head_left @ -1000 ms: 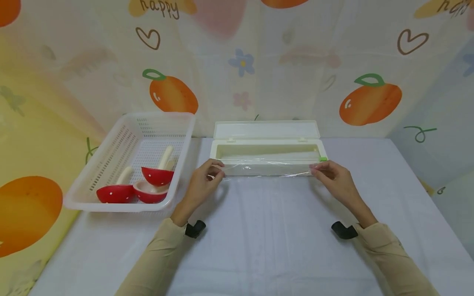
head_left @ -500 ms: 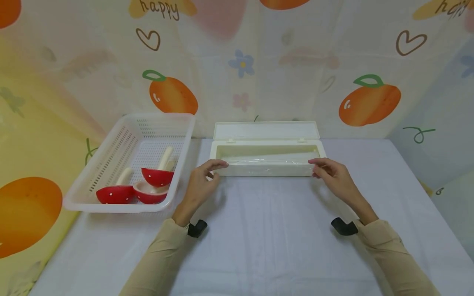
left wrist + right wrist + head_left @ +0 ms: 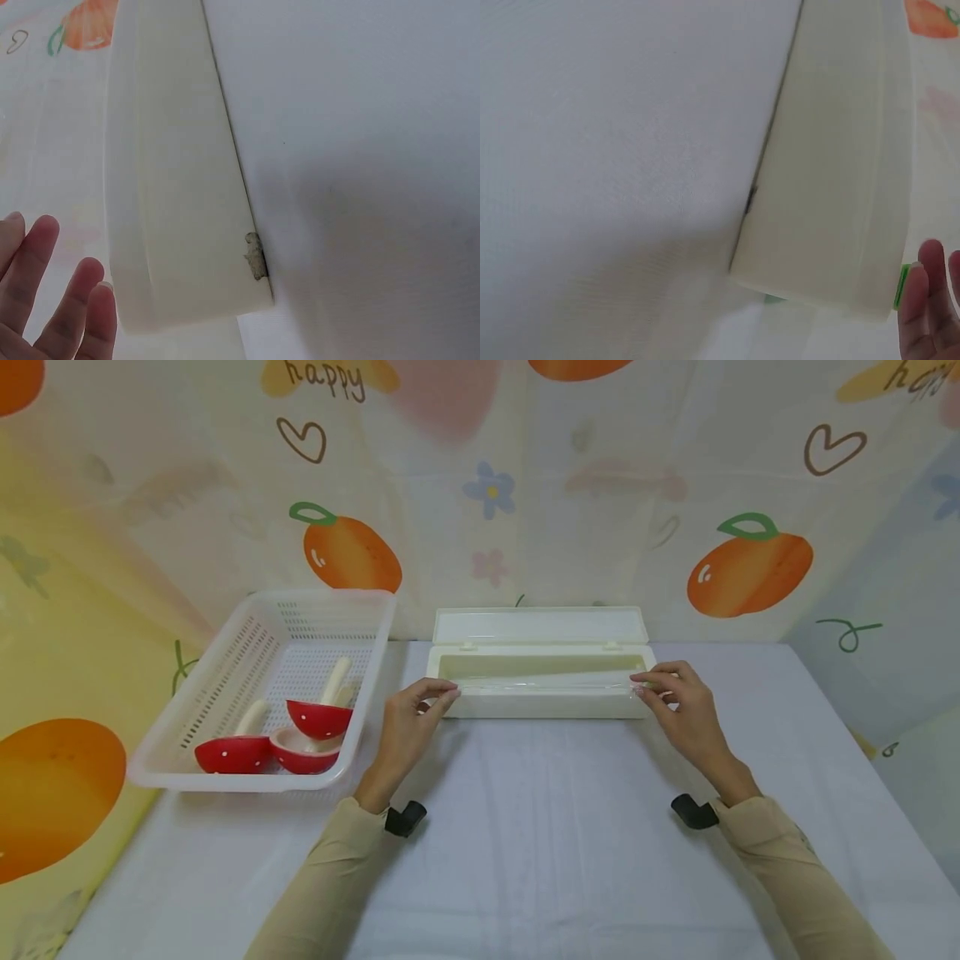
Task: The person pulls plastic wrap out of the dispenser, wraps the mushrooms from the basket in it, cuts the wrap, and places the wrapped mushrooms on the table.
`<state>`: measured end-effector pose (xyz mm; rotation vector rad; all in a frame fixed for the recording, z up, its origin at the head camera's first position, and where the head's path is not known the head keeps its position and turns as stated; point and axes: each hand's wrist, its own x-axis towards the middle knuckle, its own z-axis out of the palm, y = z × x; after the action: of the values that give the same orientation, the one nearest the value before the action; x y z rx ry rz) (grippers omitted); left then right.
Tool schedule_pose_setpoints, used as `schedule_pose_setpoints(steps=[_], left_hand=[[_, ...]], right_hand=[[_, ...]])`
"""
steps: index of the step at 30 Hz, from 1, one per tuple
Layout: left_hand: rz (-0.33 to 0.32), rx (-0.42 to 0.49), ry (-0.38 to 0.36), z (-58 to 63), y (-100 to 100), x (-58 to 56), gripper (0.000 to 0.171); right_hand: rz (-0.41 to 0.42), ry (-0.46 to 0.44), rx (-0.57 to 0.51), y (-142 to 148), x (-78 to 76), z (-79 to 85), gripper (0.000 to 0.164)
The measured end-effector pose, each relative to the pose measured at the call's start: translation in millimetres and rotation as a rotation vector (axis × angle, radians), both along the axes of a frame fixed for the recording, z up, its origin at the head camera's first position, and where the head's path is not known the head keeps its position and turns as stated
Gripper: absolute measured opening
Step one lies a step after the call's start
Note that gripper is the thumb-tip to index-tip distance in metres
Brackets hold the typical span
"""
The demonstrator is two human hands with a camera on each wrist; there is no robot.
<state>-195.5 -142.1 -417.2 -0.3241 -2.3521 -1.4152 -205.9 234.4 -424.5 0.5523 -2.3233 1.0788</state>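
Observation:
An off-white cling film dispenser box [image 3: 543,706] stands at the back of the table with its lid [image 3: 538,625] raised. Clear cling film [image 3: 543,684] stretches along the box's front rim. My left hand [image 3: 405,727] pinches the film between thumb and forefinger at the left front corner. At the other end, my right hand [image 3: 692,718] pinches it the same way. A green piece [image 3: 902,287] shows at the box's end beside my right fingers in the right wrist view. Neither wrist view shows the pinch itself clearly.
To the left stands a white perforated plastic basket [image 3: 255,782]. Inside lie several red, white-dotted ladles [image 3: 234,754] with pale handles. A white cloth [image 3: 540,843] covers the table, and a printed fabric backdrop [image 3: 585,527] rises right behind the box.
The film that hung before the box's front has gone back to its rim. Both hands have moved slightly away from the body, the right one more. Box and basket have stayed put.

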Motion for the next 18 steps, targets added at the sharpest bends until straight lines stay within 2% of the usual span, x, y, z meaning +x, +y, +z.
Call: schedule_pose_setpoints(steps=[6, 11, 13, 18], left_hand=[[0.023, 0.012, 0.002, 2.9, 2.1, -1.6, 0.012], [0.023, 0.016, 0.003, 4.3, 2.7, -3.1, 0.013], [0.02, 0.02, 0.003, 4.4, 2.6, -3.9, 0.013], [0.02, 0.02, -0.001, 3.8, 2.0, -5.6, 0.013]], right_hand=[[0.048, -0.001, -0.071, -3.5, -1.1, 6.1, 0.024], [0.042, -0.042, -0.066, -4.7, -1.3, 6.4, 0.018], [0.06, -0.051, -0.067, -1.8, -5.1, 1.2, 0.015], [0.088, -0.04, -0.059, -1.5, -7.3, -1.5, 0.019]])
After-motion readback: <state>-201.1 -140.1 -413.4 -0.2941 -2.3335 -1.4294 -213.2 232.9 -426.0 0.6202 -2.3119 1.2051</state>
